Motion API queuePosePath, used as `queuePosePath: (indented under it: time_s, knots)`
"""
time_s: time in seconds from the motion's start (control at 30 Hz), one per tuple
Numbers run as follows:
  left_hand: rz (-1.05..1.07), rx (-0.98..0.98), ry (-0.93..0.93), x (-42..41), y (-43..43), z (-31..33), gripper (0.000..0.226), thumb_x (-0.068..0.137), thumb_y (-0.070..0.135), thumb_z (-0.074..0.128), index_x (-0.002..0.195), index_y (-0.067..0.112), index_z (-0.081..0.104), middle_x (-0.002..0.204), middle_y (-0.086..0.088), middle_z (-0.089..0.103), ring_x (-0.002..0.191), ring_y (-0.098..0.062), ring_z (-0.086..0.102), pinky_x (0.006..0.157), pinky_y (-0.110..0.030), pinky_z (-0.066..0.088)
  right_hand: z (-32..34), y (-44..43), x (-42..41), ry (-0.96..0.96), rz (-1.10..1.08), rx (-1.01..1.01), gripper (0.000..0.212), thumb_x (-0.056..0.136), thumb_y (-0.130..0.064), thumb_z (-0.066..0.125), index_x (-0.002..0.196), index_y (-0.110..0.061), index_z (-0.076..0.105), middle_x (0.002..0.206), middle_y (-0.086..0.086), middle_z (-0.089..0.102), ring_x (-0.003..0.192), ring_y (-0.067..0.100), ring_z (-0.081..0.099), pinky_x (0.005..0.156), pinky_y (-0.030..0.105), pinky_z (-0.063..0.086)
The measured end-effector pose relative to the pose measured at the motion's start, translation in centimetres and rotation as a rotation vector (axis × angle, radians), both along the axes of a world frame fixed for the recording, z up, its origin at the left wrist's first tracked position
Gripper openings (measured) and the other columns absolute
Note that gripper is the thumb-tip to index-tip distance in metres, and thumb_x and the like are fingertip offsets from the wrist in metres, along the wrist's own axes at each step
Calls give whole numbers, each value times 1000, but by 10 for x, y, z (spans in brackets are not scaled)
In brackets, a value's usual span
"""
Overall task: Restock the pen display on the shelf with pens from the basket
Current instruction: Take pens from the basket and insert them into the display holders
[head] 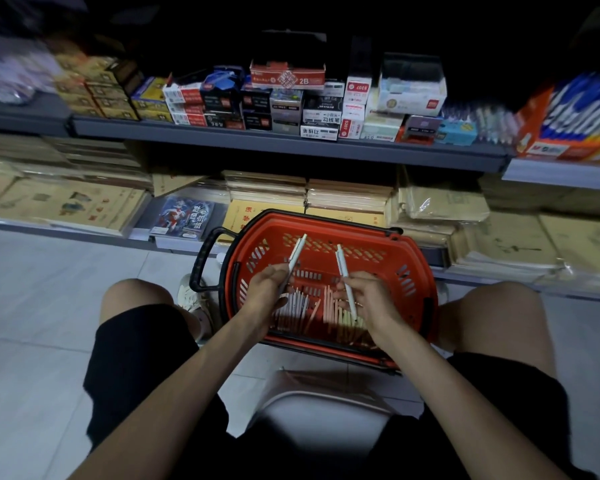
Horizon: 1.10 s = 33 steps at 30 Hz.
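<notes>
Both hands, left (269, 289) and right (364, 294), each gripping a pen above red basket (420, 271).

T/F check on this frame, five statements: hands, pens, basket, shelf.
1. Each hand holds one pen. True: the left hand grips a white pen and the right hand grips another pen.
2. The basket is blue. False: the basket is red with a black handle.
3. The basket is empty apart from the held pens. False: a pile of loose pens lies at its bottom.
4. The basket sits on the floor between the person's knees. True.
5. The shelf above the basket is bare. False: the shelf carries stacked boxes, one marked 2B.
</notes>
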State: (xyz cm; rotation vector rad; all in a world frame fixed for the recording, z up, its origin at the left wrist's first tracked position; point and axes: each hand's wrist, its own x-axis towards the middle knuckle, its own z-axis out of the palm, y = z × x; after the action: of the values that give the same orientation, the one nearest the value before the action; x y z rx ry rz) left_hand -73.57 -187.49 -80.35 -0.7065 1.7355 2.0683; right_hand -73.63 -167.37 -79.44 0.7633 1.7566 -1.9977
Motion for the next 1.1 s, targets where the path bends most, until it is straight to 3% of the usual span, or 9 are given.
queuePosePath:
  time_s: [0.13, 0.23, 0.33, 0.43, 0.57, 0.67, 0.77, 0.93, 1.1]
  knots:
    - [23, 30, 33, 7, -1, 7, 10, 103, 22, 62, 102, 19, 71, 81, 3, 68, 76, -11, 62, 75, -31, 45, 5, 1, 8, 51, 80, 116, 7, 93, 1, 59, 95, -6, 58, 74, 11, 61, 61, 19, 57, 55, 30, 42]
    - [22, 52, 61, 13, -1, 12, 10, 100, 18, 66, 107, 17, 73, 85, 3, 72, 81, -11, 66, 79, -32, 48, 14, -2, 15, 124, 166, 245, 8, 93, -1, 61, 91, -6, 66, 63, 3, 52, 52, 12, 46, 47, 22, 32]
    - [14, 83, 93, 17, -1, 19, 17, 99, 18, 68, 114, 12, 74, 92, 1, 74, 84, -11, 67, 80, -31, 49, 33, -11, 16, 246, 194, 272, 7, 95, -10, 71, 99, -10, 76, 61, 4, 59, 50, 9, 50, 43, 15, 34]
    - [-11, 114, 138, 17, -4, 32, 19, 99, 20, 67, 116, 13, 75, 96, -1, 74, 87, -13, 66, 77, -28, 51, 64, -20, 7, 381, 214, 267, 15, 96, -21, 74, 110, -16, 76, 75, 11, 72, 49, 0, 57, 46, 8, 38]
    - [-68, 147, 236, 6, -11, 57, 26, 99, 27, 67, 119, 12, 74, 121, -20, 72, 111, -39, 67, 103, -53, 53, 110, -32, -18, 572, 195, 263, 23, 94, -18, 75, 117, -13, 75, 77, 5, 73, 51, -4, 60, 51, 7, 42]
    - [-95, 157, 305, -7, -11, 85, 27, 100, 28, 67, 121, 11, 73, 123, -26, 68, 111, -44, 66, 104, -64, 48, 140, -38, -37, 656, 195, 240, 15, 90, -16, 81, 104, -18, 77, 86, 3, 78, 65, 7, 71, 65, 17, 53]
    - [-88, 110, 387, -22, -10, 118, 26, 98, 27, 70, 118, 11, 75, 112, -17, 75, 104, -30, 69, 99, -54, 53, 168, -40, -53, 731, 209, 234, 12, 89, -13, 82, 96, -20, 75, 82, 4, 78, 72, 18, 74, 74, 29, 61]
    - [-80, -148, 691, -50, -16, 176, 17, 97, 16, 73, 110, 10, 79, 99, -3, 80, 96, -15, 75, 80, -22, 56, 226, -44, -70, 875, 215, 338, 14, 88, -20, 82, 98, -25, 73, 93, -2, 76, 84, 4, 74, 76, 15, 58]
    - [-8, -364, 969, -81, -22, 253, 15, 93, 14, 76, 106, 8, 81, 97, 4, 80, 93, -5, 74, 81, -17, 54, 302, -54, -100, 1039, 146, 351, 15, 80, -18, 89, 86, -26, 78, 79, -12, 79, 74, 1, 74, 66, 15, 55]
